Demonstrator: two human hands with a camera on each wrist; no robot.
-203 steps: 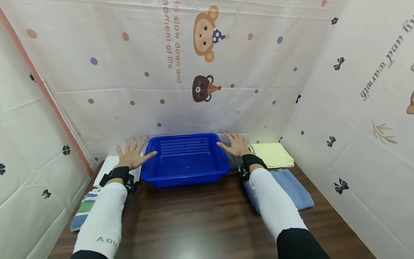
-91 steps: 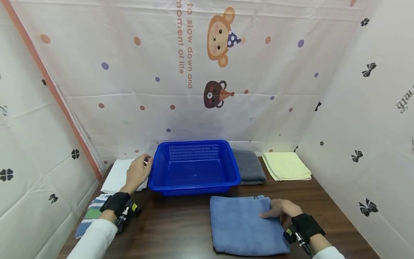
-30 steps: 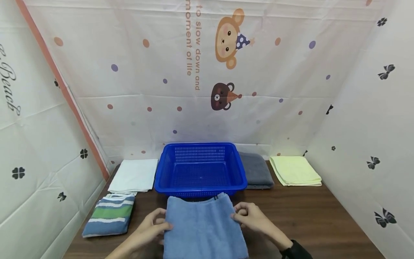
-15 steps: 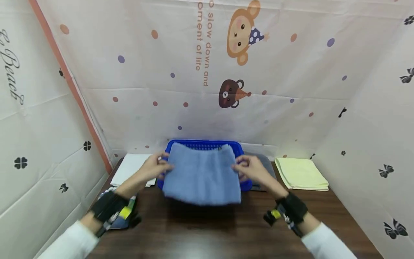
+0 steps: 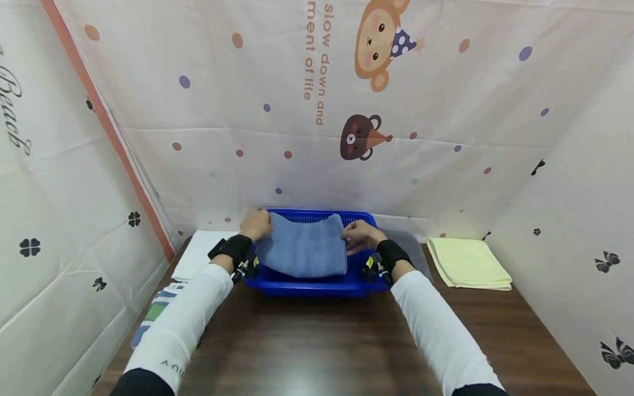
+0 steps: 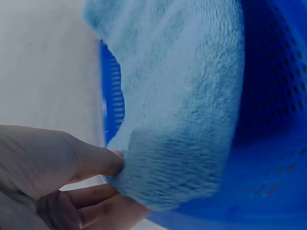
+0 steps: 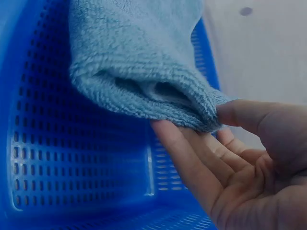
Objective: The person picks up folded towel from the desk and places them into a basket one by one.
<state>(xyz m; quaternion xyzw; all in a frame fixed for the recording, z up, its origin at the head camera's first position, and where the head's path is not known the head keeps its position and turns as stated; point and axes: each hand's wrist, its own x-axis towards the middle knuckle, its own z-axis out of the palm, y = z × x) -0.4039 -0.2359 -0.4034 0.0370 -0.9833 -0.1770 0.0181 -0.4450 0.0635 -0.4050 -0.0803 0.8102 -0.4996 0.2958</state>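
A folded blue towel hangs between my two hands, over the left part of the blue plastic basket. My left hand pinches the towel's left edge, thumb on top and fingers beneath, as the left wrist view shows. At the other edge my right hand pinches it between thumb and fingers. The folded layers of the towel show at that end in the right wrist view. Slotted walls of the basket lie below it.
Left of the basket lie a folded white towel and a striped blue, green and white towel, partly behind my left arm. To the right are a grey towel and a yellow towel. Printed cloth walls stand around the brown table.
The blue towel was slid from the right to the front middle, then lifted by both hands. It has moved forward over the basket. The head view has shifted a little.
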